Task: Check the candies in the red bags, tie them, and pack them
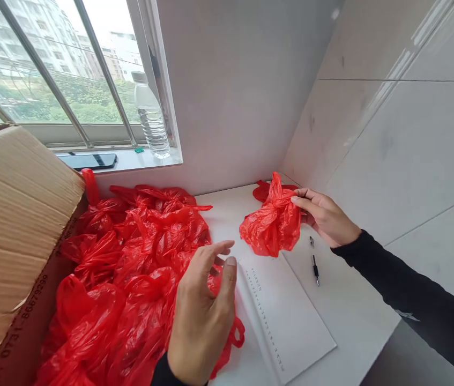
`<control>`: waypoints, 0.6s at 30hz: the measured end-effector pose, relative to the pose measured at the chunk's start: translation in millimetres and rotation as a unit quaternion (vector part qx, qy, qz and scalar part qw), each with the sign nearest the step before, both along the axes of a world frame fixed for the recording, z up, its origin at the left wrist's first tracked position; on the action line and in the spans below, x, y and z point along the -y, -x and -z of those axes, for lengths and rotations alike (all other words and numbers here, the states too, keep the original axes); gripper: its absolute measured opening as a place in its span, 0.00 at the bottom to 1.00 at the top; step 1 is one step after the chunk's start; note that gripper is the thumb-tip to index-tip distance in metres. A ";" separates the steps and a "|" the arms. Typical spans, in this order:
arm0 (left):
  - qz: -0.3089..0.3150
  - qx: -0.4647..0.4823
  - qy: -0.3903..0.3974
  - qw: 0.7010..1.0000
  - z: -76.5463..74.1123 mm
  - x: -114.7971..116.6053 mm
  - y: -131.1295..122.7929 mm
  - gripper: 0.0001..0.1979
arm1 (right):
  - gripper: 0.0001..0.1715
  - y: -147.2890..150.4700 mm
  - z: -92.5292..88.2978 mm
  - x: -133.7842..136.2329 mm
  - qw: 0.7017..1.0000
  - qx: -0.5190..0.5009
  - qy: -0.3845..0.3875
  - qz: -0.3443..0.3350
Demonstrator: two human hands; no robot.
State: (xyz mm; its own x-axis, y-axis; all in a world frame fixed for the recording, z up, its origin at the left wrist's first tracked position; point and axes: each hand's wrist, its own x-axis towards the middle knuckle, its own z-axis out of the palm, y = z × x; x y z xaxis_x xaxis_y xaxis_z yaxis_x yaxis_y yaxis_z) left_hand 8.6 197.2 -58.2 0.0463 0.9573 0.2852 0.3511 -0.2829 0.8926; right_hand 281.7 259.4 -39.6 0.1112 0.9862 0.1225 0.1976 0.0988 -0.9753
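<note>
My right hand [328, 217] pinches a knotted red plastic bag [273, 222] at its side and holds it over the far end of an open notebook [291, 321]. What the bag contains is hidden. Behind it, part of another red bag [261, 191] shows by the wall. My left hand [205, 311] is raised with thumb and fingers apart and nothing in its grasp. It hovers at the right edge of a large heap of red plastic bags [142, 268], many of them tied shut.
A cardboard box [17, 209] stands at the left beside the heap. A pen [315, 271] and its cap [311, 242] lie right of the notebook. On the windowsill are a water bottle [152, 118] and a phone [88, 161]. Walls bound the table behind and at right.
</note>
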 end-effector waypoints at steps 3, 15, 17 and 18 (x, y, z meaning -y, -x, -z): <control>0.052 -0.074 -0.046 0.995 11.4 4.6 -14.4 0.20 | 0.15 28.2 5.3 41.1 0.992 -0.080 0.065 -0.073; 0.134 -0.096 -0.025 0.986 18.3 4.4 -19.1 0.05 | 0.12 47.3 45.5 86.4 0.967 0.229 -0.023 -0.106; 0.102 -0.068 -0.005 0.992 16.5 3.7 -14.5 0.06 | 0.11 39.4 48.0 85.7 0.981 0.178 -0.007 -0.081; 0.077 -0.049 0.010 0.996 16.2 3.4 -11.6 0.06 | 0.12 33.6 50.3 85.0 0.987 0.149 0.003 -0.065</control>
